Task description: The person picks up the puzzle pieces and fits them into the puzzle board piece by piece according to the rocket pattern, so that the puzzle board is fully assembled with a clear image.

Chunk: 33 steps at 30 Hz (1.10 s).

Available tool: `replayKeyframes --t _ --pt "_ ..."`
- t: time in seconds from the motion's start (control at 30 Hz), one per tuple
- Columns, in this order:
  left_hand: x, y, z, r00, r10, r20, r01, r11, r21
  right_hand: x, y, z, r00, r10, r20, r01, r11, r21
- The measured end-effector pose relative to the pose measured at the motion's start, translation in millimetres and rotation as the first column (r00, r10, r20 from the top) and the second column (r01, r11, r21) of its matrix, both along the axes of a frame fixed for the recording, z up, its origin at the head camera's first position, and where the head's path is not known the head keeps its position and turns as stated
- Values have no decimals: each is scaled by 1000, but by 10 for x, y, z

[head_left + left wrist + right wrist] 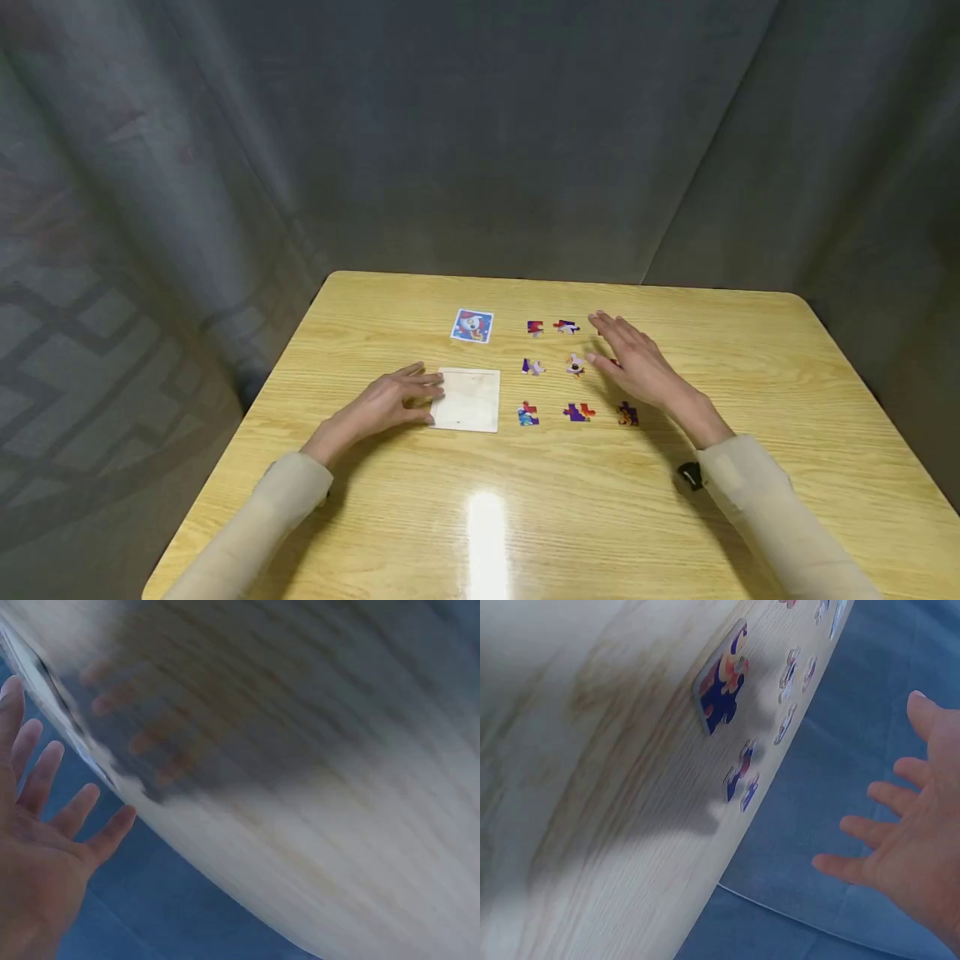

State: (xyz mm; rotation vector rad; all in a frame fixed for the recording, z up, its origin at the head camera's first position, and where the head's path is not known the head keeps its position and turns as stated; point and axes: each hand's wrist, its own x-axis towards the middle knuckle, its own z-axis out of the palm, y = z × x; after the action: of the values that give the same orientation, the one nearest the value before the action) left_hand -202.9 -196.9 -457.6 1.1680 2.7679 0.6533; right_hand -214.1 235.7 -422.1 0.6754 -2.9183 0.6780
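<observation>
A pale square puzzle tray (pixel 467 402) lies on the table, bare inside. My left hand (pixel 390 398) is at the tray's left edge, fingers spread and fingertips overlapping its rim. In the left wrist view the left hand's fingers are apart and hold nothing. Over the right side of the puzzle pieces hovers my right hand (pixel 633 357), fingers extended and thumb apart. Under it, a red piece (pixel 617 363) is partly hidden. Close to its thumb lies a piece with an eye (pixel 574 365). A purple and orange piece (pixel 724 682) shows nearest in the right wrist view.
Several jigsaw pieces lie in rough rows right of the tray, among them a red one (pixel 535 327) and a blue one (pixel 528 414). A square picture card (pixel 472 326) lies behind the tray. Grey curtains (pixel 480 150) surround the wooden table (pixel 375 517).
</observation>
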Motion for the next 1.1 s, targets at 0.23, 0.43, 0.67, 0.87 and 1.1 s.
replayKeyframes --t 0.23,0.43,0.67,0.87,1.1 --pt "-13 19 -44 988 74 139 -86 993 81 -63 -49 -44 1000 22 7 -22 1000 -11" --pt "-25 24 -54 971 101 216 -132 982 136 -131 -92 -31 999 31 17 -31 1000 -2" --pt "-51 32 -107 979 94 180 -111 990 85 -294 -146 24 997 51 61 -52 999 4" --pt "-65 44 -141 979 98 178 -115 990 83 -421 -222 38 989 66 129 -62 997 -37" --pt "-71 18 -182 978 104 183 -129 983 132 -565 -351 10 981 63 181 -53 997 -59"
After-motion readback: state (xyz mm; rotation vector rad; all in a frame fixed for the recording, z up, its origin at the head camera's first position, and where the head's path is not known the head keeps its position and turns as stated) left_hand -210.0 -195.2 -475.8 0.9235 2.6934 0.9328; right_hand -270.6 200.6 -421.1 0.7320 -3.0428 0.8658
